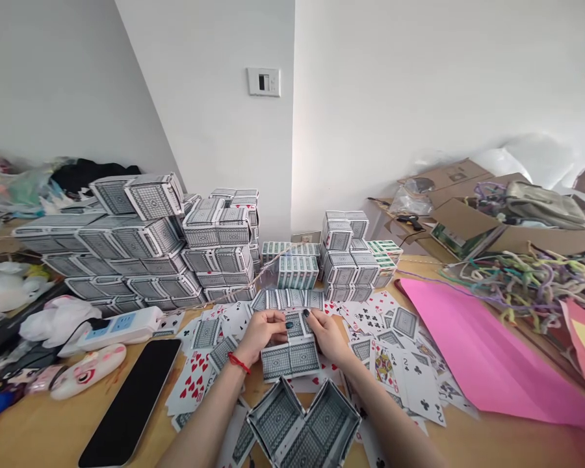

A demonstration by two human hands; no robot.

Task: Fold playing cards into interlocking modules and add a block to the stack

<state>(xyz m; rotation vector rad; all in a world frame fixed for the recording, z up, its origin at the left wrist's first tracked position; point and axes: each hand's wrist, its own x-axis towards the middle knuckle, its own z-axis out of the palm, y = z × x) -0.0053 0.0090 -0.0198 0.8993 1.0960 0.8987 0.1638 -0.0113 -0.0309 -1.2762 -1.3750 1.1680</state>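
My left hand [262, 333], with a red string at the wrist, and my right hand [329, 337] pinch a grey-backed playing card [298, 325] from both sides. This card, seemingly folded, sits over a block built of playing cards [291, 361], whose front shows two patterned backs. Whether the card is joined to the block I cannot tell. Between my forearms stands an open heart-shaped box of playing cards [305, 426]. Behind my hands lies a row of folded cards [287, 299]. Loose cards are scattered on both sides, such as a two of clubs [422, 387].
Stacked card blocks rise at the left [141, 240] and right [348, 266]; green card packs [298, 271] stand between them. A black phone [131, 403] and white power strip [121, 328] lie left. Pink paper [497, 364], tangled fuzzy stems [531, 279] and a cardboard box [526, 237] occupy the right.
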